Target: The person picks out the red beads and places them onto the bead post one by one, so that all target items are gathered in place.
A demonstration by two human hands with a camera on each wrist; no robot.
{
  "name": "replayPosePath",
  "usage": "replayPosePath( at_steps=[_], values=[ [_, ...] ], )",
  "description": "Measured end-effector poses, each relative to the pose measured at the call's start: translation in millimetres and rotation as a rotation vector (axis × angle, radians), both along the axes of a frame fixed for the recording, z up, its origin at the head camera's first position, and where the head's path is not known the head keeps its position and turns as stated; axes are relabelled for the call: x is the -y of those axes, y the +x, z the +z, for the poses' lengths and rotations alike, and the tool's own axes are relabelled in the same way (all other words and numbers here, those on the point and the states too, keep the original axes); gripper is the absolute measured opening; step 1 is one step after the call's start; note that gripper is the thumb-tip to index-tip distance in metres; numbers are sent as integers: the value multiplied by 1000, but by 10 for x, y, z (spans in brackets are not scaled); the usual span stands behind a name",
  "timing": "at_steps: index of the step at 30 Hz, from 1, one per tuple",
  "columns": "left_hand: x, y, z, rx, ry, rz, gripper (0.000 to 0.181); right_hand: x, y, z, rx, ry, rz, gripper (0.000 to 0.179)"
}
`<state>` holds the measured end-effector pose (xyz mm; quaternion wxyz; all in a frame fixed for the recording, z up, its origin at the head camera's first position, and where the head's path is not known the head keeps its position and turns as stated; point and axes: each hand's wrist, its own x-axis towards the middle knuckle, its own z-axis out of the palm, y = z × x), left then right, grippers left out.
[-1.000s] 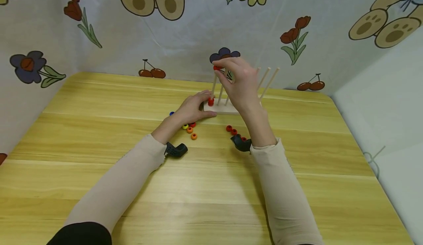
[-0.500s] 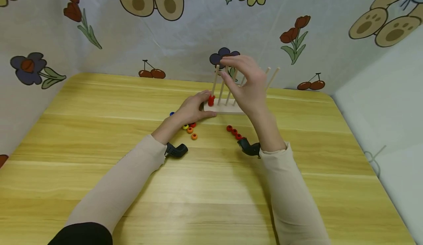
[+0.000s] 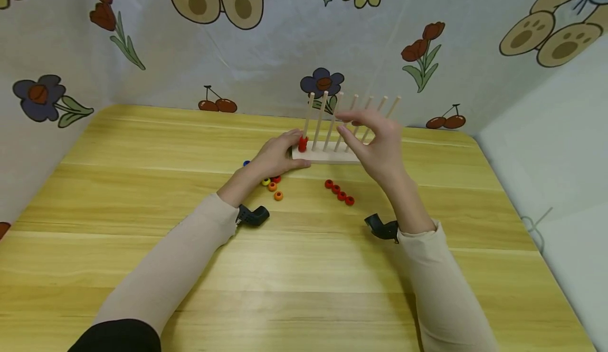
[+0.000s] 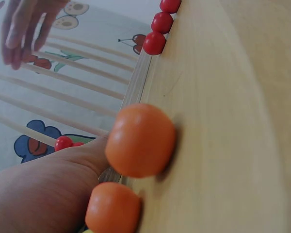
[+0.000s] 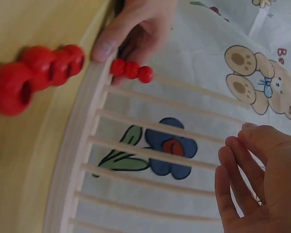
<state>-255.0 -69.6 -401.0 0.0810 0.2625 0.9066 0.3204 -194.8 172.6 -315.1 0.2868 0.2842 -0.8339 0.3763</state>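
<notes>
My left hand point(image 3: 280, 154) grips the left end of a pale wooden peg rack point(image 3: 328, 155), thumb along its front and fingers behind. Several thin upright pegs stand in its base. On the leftmost peg, three red beads point(image 5: 131, 69) are stacked at the bottom. My right hand point(image 3: 377, 143) hovers in front of the pegs at the rack's right side, fingers loosely bent, holding nothing. A slanting row of red beads point(image 3: 339, 192) lies on the table before the rack. Orange beads point(image 4: 141, 141) lie close to my left wrist.
By the left forearm are a yellow bead point(image 3: 266, 182), a red bead point(image 3: 276, 179) and a blue bead point(image 3: 246, 163), the last two partly covered. A printed cloth point(image 3: 266, 51) hangs behind the wooden table point(image 3: 304, 267). Dark wrist devices point(image 3: 382, 228) jut from both sleeves.
My right hand has let a red bead go on the leftmost peg; it slid down onto the others. That hand then moved right and lower, away from the peg. The left hand stays put.
</notes>
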Motion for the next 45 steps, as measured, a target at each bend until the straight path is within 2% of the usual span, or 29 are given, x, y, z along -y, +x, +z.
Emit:
replayPosePath(
  at_steps=[7,10,15,22,30,40,45],
  values=[
    [2,-19,-11,3,-7,10,87,-177,75,-170,172,83,-53,20],
    [4,-19,-16,2,-12,16,87,-215,78,-275,265,135,-41,20],
    [6,-6,-9,9,-17,22,88,-222,44,-417,388,208,57,24],
    [0,-2,2,-7,-6,13,87,-209,38,-486,527,247,154,29],
    [-6,0,-1,-4,-10,10,88,-199,51,-531,588,314,251,28],
    [-13,-1,-10,-4,-13,13,87,-187,57,-547,616,317,277,21],
    [-17,-1,-7,-10,-18,15,87,-189,59,-536,651,314,310,24]
  ],
)
